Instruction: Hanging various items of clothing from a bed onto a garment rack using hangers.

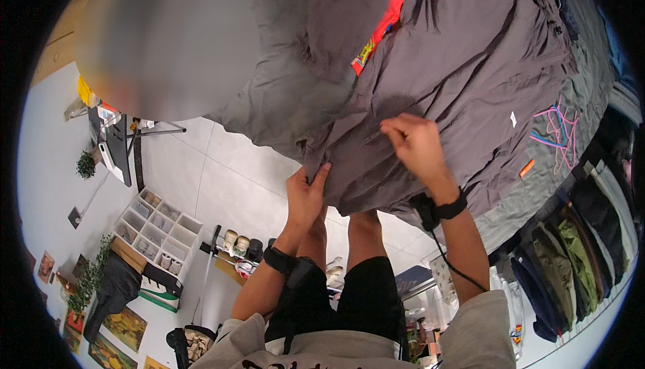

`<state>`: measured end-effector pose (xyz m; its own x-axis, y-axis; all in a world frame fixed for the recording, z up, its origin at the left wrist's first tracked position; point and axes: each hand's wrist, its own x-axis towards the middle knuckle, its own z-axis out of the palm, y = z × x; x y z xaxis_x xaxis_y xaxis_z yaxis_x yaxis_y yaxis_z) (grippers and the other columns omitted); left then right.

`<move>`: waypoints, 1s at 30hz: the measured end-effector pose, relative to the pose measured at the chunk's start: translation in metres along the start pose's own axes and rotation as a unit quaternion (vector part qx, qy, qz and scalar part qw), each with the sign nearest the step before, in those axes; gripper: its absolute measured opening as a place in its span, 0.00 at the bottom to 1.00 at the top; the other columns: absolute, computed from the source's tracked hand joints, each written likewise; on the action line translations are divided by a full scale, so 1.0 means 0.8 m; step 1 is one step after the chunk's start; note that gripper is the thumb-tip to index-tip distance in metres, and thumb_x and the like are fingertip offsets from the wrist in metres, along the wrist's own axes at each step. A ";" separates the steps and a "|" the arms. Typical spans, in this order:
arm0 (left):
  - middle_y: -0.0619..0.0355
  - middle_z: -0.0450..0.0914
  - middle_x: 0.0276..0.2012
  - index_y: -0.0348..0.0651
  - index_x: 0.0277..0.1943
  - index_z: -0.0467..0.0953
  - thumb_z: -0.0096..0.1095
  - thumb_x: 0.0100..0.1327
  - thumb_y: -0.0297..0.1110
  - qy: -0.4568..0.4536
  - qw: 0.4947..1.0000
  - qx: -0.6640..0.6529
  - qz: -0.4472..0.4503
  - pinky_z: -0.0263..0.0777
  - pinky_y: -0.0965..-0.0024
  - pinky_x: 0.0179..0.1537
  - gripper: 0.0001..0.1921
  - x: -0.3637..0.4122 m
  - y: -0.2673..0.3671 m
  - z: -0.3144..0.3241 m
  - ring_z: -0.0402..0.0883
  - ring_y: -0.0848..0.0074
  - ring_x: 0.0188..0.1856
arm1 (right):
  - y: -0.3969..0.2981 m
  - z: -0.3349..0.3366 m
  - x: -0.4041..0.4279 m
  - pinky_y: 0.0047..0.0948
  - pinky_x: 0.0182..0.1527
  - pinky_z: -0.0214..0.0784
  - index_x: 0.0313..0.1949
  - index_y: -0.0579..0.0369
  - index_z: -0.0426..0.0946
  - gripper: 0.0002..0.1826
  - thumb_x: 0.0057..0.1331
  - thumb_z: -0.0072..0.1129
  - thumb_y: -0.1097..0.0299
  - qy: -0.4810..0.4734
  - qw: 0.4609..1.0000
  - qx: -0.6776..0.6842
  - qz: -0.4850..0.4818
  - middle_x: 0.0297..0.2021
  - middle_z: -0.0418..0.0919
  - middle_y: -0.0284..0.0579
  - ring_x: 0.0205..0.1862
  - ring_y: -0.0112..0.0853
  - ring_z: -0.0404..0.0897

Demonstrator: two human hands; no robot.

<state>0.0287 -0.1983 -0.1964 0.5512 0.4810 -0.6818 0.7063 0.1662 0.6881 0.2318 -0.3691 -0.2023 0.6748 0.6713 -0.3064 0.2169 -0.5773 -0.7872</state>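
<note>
A large dark purplish-grey garment (pixel 468 76) with many creases spreads over the bedding before me. At its near left edge my left hand (pixel 306 192) pinches the cloth between thumb and fingers. Farther right, my right hand (pixel 415 144) is over the garment, fingers curled and thumb against them. Whether it pinches anything thin is too blurred to tell. Through a gap between cloth folds shows a strip of red, brightly printed material (pixel 380 31), most of it hidden. Both wrists wear black bands.
Green-grey bedding (pixel 509 212) extends to the right, bearing tangled pink and blue strands (pixel 559 132), a small orange object (pixel 526 168) and a white scrap (pixel 513 119). Hanging clothes (pixel 569 248) line the right. Shoe boxes (pixel 158 228) and a shoe rack (pixel 242 248) stand left.
</note>
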 end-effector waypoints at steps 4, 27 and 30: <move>0.51 0.88 0.35 0.25 0.46 0.82 0.66 0.74 0.35 0.009 0.999 0.011 -0.030 0.74 0.73 0.42 0.15 -0.008 -0.012 -0.009 0.77 0.83 0.40 | 0.018 -0.045 0.013 0.38 0.42 0.78 0.42 0.60 0.86 0.07 0.65 0.66 0.76 0.081 0.996 -0.012 0.034 0.35 0.87 0.52 0.37 0.47 0.87; 0.50 0.74 0.54 0.37 0.63 0.72 0.68 0.65 0.25 0.118 0.919 0.331 0.177 0.76 0.66 0.43 0.24 0.041 0.022 -0.048 0.80 0.69 0.43 | 0.097 -0.202 -0.157 0.32 0.39 0.78 0.51 0.55 0.83 0.12 0.69 0.62 0.74 0.260 0.944 0.035 0.200 0.40 0.89 0.46 0.37 0.35 0.87; 0.54 0.77 0.43 0.39 0.54 0.80 0.64 0.61 0.20 -0.069 0.911 0.279 0.295 0.75 0.68 0.40 0.17 0.023 0.067 0.056 0.79 0.69 0.37 | 0.120 -0.142 -0.259 0.35 0.41 0.80 0.49 0.57 0.82 0.11 0.67 0.62 0.75 0.261 0.914 0.117 0.289 0.41 0.88 0.48 0.38 0.38 0.88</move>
<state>0.0967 -0.2189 -0.1833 0.9319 0.2250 -0.2844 0.3626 -0.5682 0.7387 0.1925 -0.6165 -0.1538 0.8865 -0.0625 -0.4586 -0.3978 -0.6095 -0.6858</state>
